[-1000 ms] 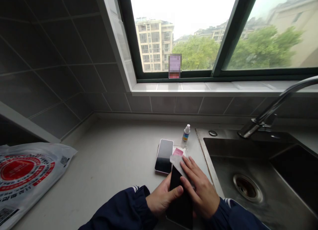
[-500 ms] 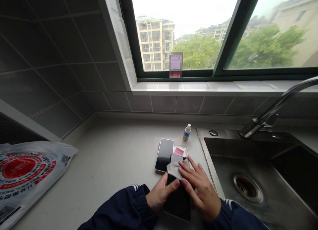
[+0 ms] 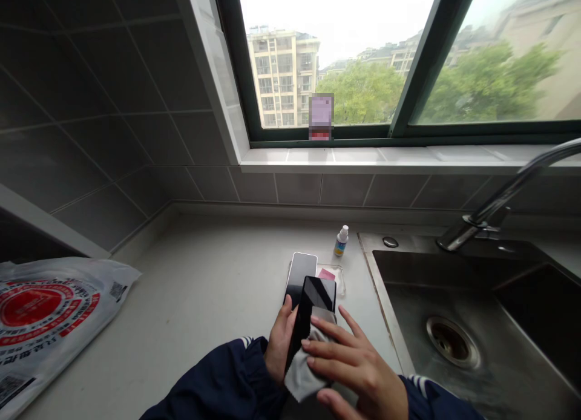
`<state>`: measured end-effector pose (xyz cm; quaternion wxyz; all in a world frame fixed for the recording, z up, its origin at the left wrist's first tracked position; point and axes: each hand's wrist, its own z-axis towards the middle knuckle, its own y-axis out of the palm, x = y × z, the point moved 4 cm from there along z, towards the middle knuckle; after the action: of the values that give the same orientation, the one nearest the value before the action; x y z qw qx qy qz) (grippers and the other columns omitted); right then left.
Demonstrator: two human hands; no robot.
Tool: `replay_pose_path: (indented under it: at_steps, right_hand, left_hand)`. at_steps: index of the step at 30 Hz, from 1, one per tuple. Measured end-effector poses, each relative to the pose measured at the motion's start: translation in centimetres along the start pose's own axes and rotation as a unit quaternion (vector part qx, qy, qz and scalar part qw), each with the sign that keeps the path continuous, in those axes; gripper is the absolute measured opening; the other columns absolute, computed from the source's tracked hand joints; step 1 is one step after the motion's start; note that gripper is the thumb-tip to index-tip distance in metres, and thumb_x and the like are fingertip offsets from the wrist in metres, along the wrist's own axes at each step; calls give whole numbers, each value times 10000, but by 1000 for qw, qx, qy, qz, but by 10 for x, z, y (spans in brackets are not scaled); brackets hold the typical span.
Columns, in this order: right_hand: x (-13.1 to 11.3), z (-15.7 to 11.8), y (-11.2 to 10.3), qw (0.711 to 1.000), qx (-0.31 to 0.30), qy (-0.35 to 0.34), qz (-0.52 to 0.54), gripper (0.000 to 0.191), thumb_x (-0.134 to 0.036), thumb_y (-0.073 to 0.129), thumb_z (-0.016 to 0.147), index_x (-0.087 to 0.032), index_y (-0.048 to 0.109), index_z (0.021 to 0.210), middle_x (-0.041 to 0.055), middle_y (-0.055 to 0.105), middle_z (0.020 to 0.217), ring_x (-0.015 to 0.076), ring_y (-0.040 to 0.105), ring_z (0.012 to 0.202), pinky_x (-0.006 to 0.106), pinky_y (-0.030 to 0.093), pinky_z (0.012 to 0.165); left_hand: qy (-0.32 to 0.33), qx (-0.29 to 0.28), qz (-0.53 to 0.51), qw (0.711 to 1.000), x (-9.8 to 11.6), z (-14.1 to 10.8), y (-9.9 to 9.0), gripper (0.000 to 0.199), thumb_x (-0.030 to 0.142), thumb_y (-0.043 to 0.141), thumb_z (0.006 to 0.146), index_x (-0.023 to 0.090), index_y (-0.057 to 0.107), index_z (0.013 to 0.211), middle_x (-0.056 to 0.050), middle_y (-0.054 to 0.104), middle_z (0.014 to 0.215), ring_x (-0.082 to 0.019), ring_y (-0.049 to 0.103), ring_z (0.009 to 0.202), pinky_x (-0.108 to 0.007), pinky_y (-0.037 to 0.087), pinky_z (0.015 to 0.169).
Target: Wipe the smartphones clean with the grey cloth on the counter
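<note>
Left hand [image 3: 281, 341]: we clench a black smartphone [image 3: 309, 314], tilted, just left of the stainless steel sink [image 3: 382, 287].
Right hand [image 3: 358, 368]: we hold it loosely open, fingers spread on a grey microfiber cloth [image 3: 302, 368] against the phone's lower end.
Behind the hands, left of the sink: a second smartphone [image 3: 299, 270] lies beside a clear plastic tray [image 3: 339, 284].
Farther along the sink's edge: a small spray bottle [image 3: 341, 243] stands upright.

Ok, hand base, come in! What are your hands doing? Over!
Left grip shut on black smartphone. Right grip open, resting on grey cloth against it. Second phone lies behind on the counter.
</note>
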<state>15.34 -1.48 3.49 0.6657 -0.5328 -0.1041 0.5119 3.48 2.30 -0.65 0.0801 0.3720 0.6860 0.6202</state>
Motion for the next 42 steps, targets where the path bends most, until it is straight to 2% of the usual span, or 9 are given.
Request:
replay_pose_path:
  at_steps: [5,10,16,21,23,26,32,37,42]
  right_hand:
    - [-5,-1,-7,999,21,-23,17,237,-367,581,879,-270,681,1070,12,718,1114,289,471,1303,584,71,1168]
    - [7,-4,-13,995,85,31,-36,244,-188,551,873,-258,685,1065,22,693,1169,281,496,1280,567,233,1137]
    - [35,-10,-7,976,99,126,-146,470,-264,480,925,-250,471,1394,59,454,1455,342,267,1411,611,213,1109]
    - [43,-13,2,970,75,169,-158,588,-366,403,961,-239,238,1511,88,273,1550,374,133,1440,666,215,1070]
    - [43,-13,5,970,75,186,-139,567,-379,368,975,-252,234,1511,92,216,1570,378,130,1440,672,243,1055]
    - [43,-14,4,967,100,210,-104,488,-370,346,984,-297,348,1466,70,175,1584,385,190,1426,644,311,1041]
    - [43,-15,-3,955,167,243,-17,403,-379,426,964,-312,532,1347,98,422,1357,306,482,1235,468,452,1001]
    - [39,-11,-1,954,113,239,139,393,-355,417,981,-292,527,1353,52,546,896,185,613,804,314,533,729]
    - [33,-5,-3,932,80,237,263,325,-381,489,954,-272,635,1223,84,601,1041,209,624,894,297,530,737]
  left_hand:
    - [-9,15,-9,1000,0,-3,2,670,618,354,900,92,548,1265,-115,678,940,-185,641,788,-297,462,769]
    - [-39,1,-5,999,-2,-2,-4,719,645,358,880,108,464,1345,-145,639,1055,-242,628,906,-389,440,866]
    - [-94,-73,34,992,-1,-6,0,698,676,228,882,248,355,1419,-150,621,1141,-307,646,887,-501,475,740]
    - [-71,-59,39,995,-1,-5,-4,643,661,235,894,267,453,1353,-140,668,1069,-310,670,808,-520,486,692]
    - [-66,-65,32,995,-3,-4,-7,641,658,241,895,255,480,1333,-147,670,1080,-318,673,817,-532,491,680]
    - [-48,-78,14,996,-5,-3,-10,624,623,216,919,231,493,1319,-163,664,1108,-327,663,908,-552,504,682]
    - [-25,-87,5,996,-7,-5,-9,611,585,219,940,179,550,1254,-158,679,1090,-297,660,945,-522,539,683]
    - [-40,-89,25,995,-9,-5,-8,671,619,208,925,155,524,1292,-165,688,1045,-298,690,865,-469,539,668]
    - [-94,-109,53,988,-14,-6,-8,804,687,190,887,93,456,1360,-218,660,1107,-286,709,753,-416,534,670]
